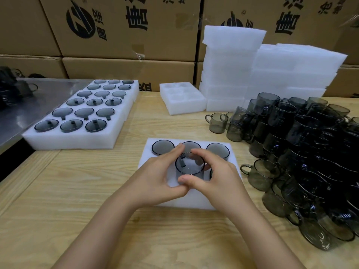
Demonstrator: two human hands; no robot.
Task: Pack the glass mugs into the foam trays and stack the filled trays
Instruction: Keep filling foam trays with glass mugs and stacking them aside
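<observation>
Left hand (pixel 159 171): curled round the mug (pixel 190 164) on its left side, thumb at the near rim.
Right hand (pixel 215 177): grasping the same mug from the right, its thumb touching the left thumb.
Mug: upright between both hands, partly down in the middle near pocket of the tray (pixel 194 200).
Tray: under both hands; three seated mugs (pixel 162 147) just beyond the fingertips.
Technique: likely best pressed level with equal force from both sides, handle lined up with its slot, never forced.
Supply: loose mugs (pixel 310 152) heaped right of the right hand; filled trays (pixel 77 113) beyond the left hand.
</observation>
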